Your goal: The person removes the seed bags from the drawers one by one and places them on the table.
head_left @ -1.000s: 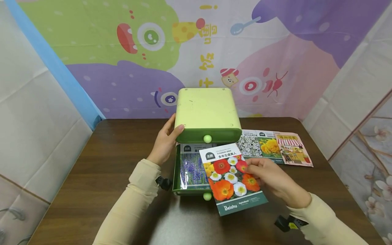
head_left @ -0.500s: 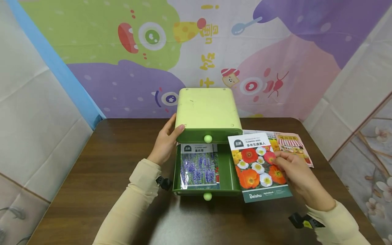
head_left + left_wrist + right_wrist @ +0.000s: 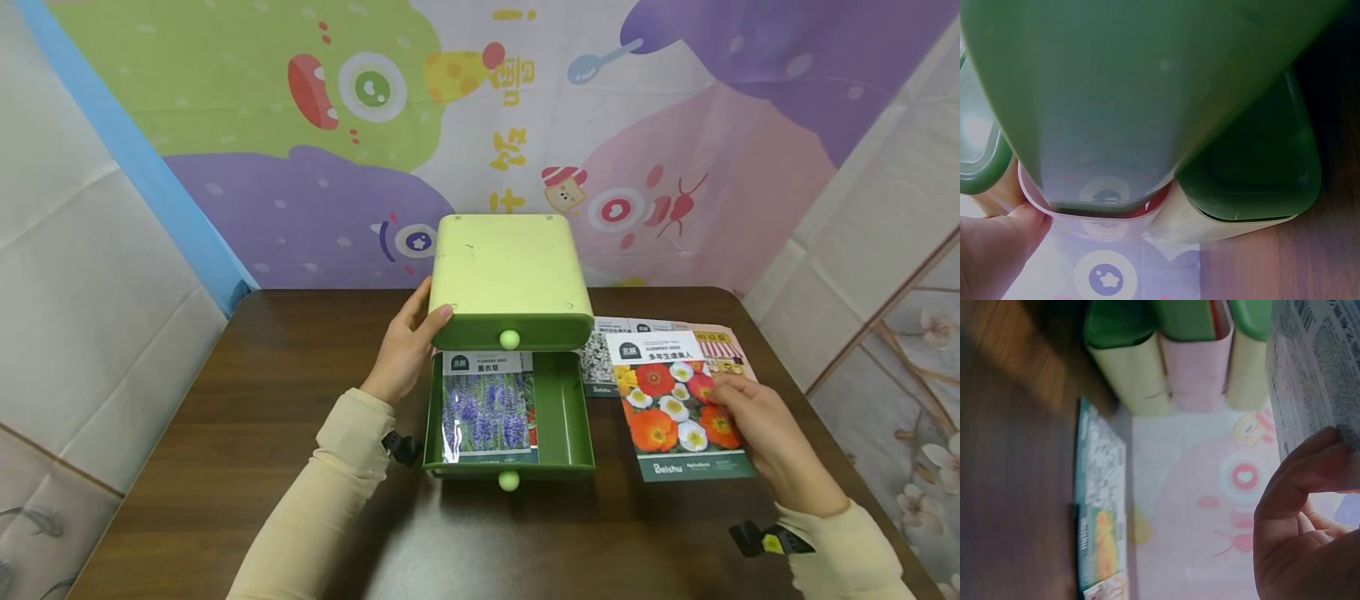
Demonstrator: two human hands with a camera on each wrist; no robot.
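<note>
My right hand pinches the right edge of a flower seed packet printed with red, orange and white poppies. It is held up over the table to the right of a small drawer cabinet. In the right wrist view the packet's text-covered back shows. My left hand grips the cabinet's left side, thumb at the top front corner. Below the closed top drawer, a green drawer is pulled out. A lavender seed packet lies in its left part, over another packet mostly hidden.
Behind the held packet, several seed packets lie side by side on the table, among them a white-flower packet and a pink one with a striped awning. A cartoon-printed cloth hangs behind the brown table.
My right hand has carried the poppy packet rightward, away from above the pulled-out drawer, uncovering the lavender packet and the drawer's right part. My left hand stays on the cabinet.
</note>
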